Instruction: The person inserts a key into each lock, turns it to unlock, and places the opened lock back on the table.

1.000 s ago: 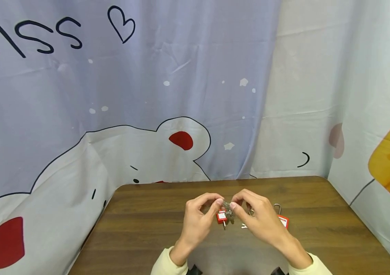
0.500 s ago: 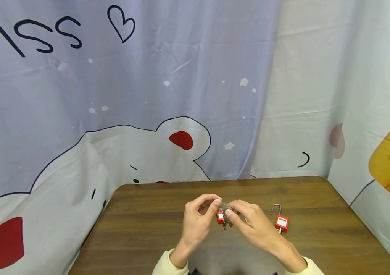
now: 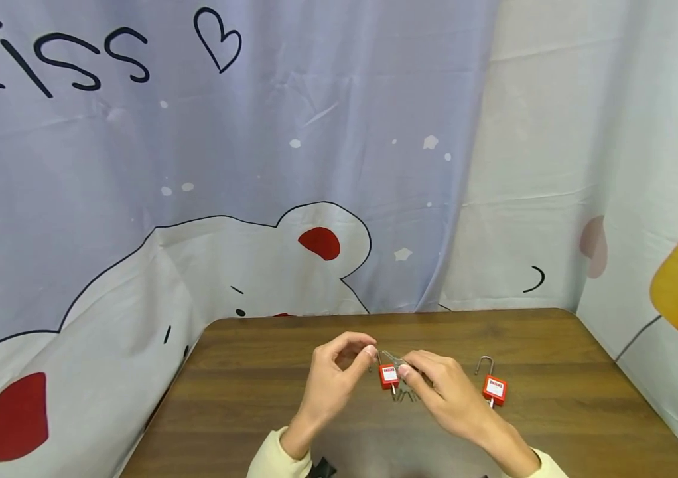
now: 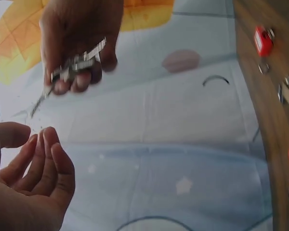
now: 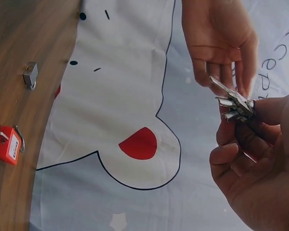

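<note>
My right hand [image 3: 449, 395] pinches a bunch of silver keys [image 5: 236, 102] between thumb and fingers. The keys fan out to the left in the head view, one pointing at my left hand [image 3: 337, 375]. That hand's fingers are loosely bent with nothing visible between them, and its fingertips stand just apart from the key tips. Below the keys, a red padlock [image 3: 389, 376] with a white label lies on the table, a key in its bottom. Another red padlock [image 3: 495, 390], its shackle open, lies to the right, also with a key in it.
A silver padlock [image 5: 31, 75] lies on the wooden table [image 3: 243, 398], hidden by the left hand in the head view. Between the red padlocks is a small brass-coloured padlock [image 4: 284, 92]. A printed curtain [image 3: 267, 199] hangs behind the table's far edge.
Both hands were at the keys; my left hand has drawn away to the left, leaving the keys in the right. The right hand has shifted lower, uncovering the right red padlock.
</note>
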`<state>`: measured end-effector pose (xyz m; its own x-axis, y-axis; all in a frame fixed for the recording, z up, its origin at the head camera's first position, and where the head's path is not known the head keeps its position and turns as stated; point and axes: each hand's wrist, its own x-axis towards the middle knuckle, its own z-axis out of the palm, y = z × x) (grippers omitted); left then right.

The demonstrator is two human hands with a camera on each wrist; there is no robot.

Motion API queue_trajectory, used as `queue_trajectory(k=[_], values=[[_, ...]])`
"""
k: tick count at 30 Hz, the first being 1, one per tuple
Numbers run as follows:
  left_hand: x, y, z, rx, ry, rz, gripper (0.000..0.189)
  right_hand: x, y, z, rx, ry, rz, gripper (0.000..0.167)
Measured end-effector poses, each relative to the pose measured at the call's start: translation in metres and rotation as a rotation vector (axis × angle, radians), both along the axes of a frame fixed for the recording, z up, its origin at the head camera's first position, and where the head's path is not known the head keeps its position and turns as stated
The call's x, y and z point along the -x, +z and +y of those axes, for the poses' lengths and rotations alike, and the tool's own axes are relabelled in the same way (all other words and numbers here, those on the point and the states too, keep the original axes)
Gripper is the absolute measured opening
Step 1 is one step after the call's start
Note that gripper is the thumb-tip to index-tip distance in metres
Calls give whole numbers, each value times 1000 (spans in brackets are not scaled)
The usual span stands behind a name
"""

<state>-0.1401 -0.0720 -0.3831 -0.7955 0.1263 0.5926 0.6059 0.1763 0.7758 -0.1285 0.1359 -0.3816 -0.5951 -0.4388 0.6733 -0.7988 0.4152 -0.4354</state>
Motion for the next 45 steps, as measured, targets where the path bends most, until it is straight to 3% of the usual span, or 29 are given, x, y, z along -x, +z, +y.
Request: queue_trajectory(k=[5,9,13,18,23,27,32,39,45], values=[[13,-6,-16,97,121,-6,13,1,-1,7,-23,-32,3,16],[27,-17,-29,184,172,-43,13,1,-3,14,-34,-51,19,18],[41,-28,-39,333,205,-51,13,1,-6,23,-34,-62,46,21],[54,-40,-47,514,290,-69,17,1,-10,33,-34,-79,55,23],[65,-59,-55,626,357,-162,25,3,-12,37,-71,-99,52,23],[76,-78,-61,732,363,-251,33,4,-12,39,-92,-104,59,23],[86,-96,-63,780,360,-360,38,3,-14,41,-114,-117,40,22],[93,-112,-59,830,407,-446,40,4,-19,42,-117,-116,19,19],[94,-121,-53,861,416,-495,40,4,-22,42,-112,-119,4,20]])
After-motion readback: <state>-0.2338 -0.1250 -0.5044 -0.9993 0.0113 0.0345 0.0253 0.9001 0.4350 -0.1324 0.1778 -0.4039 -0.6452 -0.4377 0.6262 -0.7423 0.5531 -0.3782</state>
